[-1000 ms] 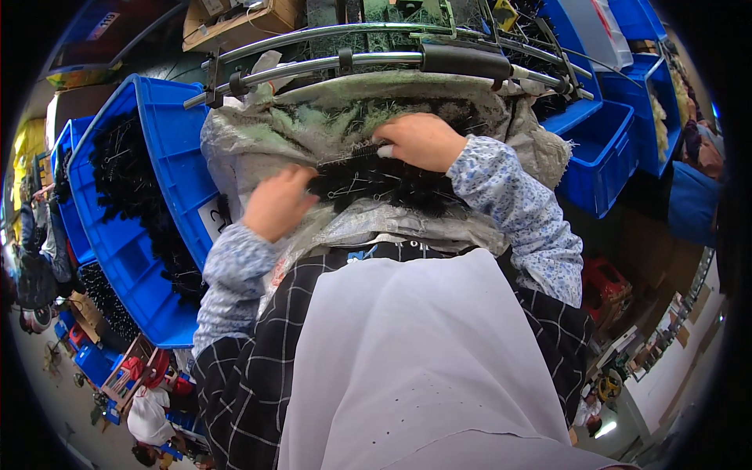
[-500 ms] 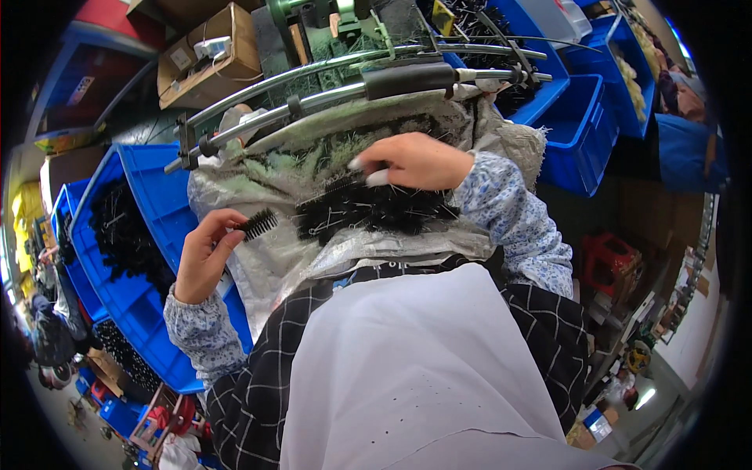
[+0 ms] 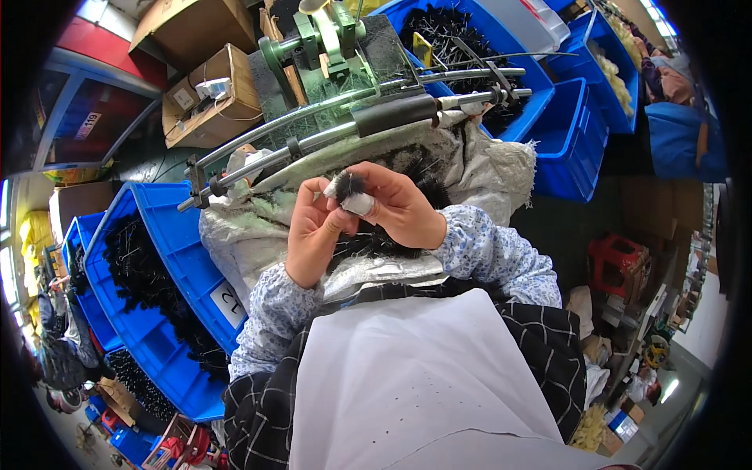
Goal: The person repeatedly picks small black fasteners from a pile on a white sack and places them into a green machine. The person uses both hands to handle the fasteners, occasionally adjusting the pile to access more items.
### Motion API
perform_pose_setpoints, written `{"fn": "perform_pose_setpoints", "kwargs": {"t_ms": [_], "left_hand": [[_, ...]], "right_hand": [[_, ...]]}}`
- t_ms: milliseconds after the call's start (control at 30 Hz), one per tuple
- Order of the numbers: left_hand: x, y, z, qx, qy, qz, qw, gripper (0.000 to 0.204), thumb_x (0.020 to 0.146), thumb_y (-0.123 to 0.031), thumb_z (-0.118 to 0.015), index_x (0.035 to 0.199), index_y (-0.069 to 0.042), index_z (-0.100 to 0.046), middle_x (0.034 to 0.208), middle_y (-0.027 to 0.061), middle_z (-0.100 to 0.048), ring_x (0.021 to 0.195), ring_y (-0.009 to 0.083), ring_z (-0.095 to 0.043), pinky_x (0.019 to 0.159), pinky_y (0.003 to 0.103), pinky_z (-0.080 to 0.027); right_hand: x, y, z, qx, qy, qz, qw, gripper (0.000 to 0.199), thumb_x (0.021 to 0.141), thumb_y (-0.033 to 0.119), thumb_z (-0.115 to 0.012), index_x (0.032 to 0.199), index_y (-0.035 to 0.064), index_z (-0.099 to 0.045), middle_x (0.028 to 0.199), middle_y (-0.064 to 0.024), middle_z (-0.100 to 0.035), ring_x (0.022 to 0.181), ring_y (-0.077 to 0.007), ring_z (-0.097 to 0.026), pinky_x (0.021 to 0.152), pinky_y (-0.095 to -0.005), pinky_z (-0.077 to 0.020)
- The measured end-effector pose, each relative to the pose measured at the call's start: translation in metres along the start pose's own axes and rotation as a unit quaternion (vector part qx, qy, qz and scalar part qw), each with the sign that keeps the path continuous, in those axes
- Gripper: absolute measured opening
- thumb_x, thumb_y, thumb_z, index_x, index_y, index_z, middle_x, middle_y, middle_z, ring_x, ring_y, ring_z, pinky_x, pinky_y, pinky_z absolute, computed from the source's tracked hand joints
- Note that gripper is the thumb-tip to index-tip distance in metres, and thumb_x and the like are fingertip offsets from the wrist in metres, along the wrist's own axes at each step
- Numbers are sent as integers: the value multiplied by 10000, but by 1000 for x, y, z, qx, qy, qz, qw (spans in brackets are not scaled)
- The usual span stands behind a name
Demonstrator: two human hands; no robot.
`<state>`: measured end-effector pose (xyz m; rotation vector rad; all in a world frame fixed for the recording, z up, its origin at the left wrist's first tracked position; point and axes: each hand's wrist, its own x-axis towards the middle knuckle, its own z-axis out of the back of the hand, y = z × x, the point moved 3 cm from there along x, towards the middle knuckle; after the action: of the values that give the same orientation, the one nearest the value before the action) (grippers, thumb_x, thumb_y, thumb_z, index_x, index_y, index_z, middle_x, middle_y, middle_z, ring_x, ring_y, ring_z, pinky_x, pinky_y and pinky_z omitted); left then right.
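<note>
My two hands have come together over the sack-covered lap, both closed around a small black bristle brush (image 3: 349, 185). My left hand (image 3: 309, 235) pinches it from the left. From the right, the fingertips of my right hand (image 3: 403, 207) grip it, with white coverings on some of them. The brush is seen nearly end-on, so its length and stem are hidden. Below and behind the hands, a heap of black brushes (image 3: 374, 244) with thin wire stems lies on the pale woven sack (image 3: 270, 223), partly covered by my hands.
A metal rail with a dark sleeve (image 3: 395, 115) runs across the far side, before a green machine (image 3: 333, 39). Blue bins (image 3: 176, 235) of black brushes stand at left, and another blue bin (image 3: 576, 145) at right. A cardboard box (image 3: 211, 102) sits far left.
My left hand has moved right and inward with its brush. My right hand has left the heap and joined it at the brush. The head view has shifted slightly.
</note>
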<state>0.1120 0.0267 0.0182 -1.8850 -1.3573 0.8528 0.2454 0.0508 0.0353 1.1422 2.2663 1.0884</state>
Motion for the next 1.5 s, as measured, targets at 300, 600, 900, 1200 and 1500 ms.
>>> {"fn": "perform_pose_setpoints", "kwargs": {"t_ms": [300,600,900,1200,1500], "left_hand": [[5,45,84,682,163,97,706,329,832,-162,-626,1106,-23,-509,1077,144,-582,1019,260,-558,848,366,-451],[-7,63,78,611,191,134,756,405,825,-208,-626,1156,-12,-496,1002,193,-602,934,311,-598,795,388,-466],[11,70,64,600,221,161,752,318,860,-241,-592,1078,-18,-530,995,186,-612,935,322,-597,801,390,-470],[26,77,54,605,308,202,706,347,827,-233,-620,1099,-31,-545,1029,194,-602,956,333,-584,839,397,-454],[25,25,62,594,213,103,769,247,766,-164,-669,964,-28,-612,844,125,-602,695,225,-570,630,326,-466]], "right_hand": [[83,76,149,-850,-243,129,449,258,838,64,-543,1075,135,-616,875,-95,-620,794,-220,-627,698,-320,-523],[125,60,161,-887,-195,92,409,248,839,88,-507,1028,161,-649,924,-54,-610,893,-216,-603,869,-385,-451],[133,56,167,-863,-174,116,460,231,848,110,-504,1021,144,-653,941,-49,-622,895,-231,-611,805,-353,-478],[141,55,181,-866,-148,130,459,242,839,106,-521,1014,179,-671,975,-5,-626,911,-204,-566,800,-361,-429],[107,62,183,-869,-243,73,425,331,783,263,-607,1071,100,-604,981,-68,-625,1023,-247,-531,838,-412,-387]]}}
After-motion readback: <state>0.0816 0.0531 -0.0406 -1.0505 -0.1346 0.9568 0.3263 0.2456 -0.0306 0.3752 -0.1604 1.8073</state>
